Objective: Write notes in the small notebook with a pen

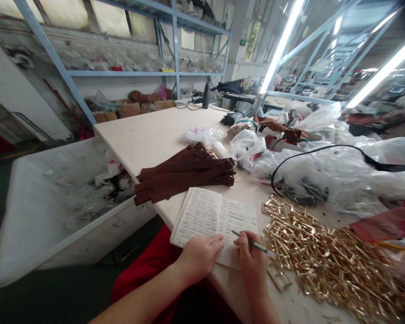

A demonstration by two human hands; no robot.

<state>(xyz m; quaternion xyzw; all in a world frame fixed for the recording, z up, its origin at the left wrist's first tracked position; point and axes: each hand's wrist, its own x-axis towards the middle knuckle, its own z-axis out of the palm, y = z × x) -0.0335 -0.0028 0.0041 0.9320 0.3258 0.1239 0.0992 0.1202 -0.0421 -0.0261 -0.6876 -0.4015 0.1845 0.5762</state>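
An open notebook (202, 216) with handwritten lines on its pages lies at the near edge of the table. My left hand (200, 254) rests across its lower part, fingers lying on the paper with nothing in them. A pen (253, 244) with a dark barrel and a clear end is pinched in my right hand (251, 261) over the right page; its tip points up and left. Just beyond the notebook lies a bundle of dark brown straps (185, 173). Beside my right hand spreads a heap of gold-coloured metal buckles (324, 256).
Clear plastic bags (344, 175) and a black strap (310, 150) crowd the table's right side. At the far end a dark hot-air gun (206, 95) stands upright. A white bin (67, 202) sits left of the table (135, 135). Blue shelving (121, 73) lines the wall.
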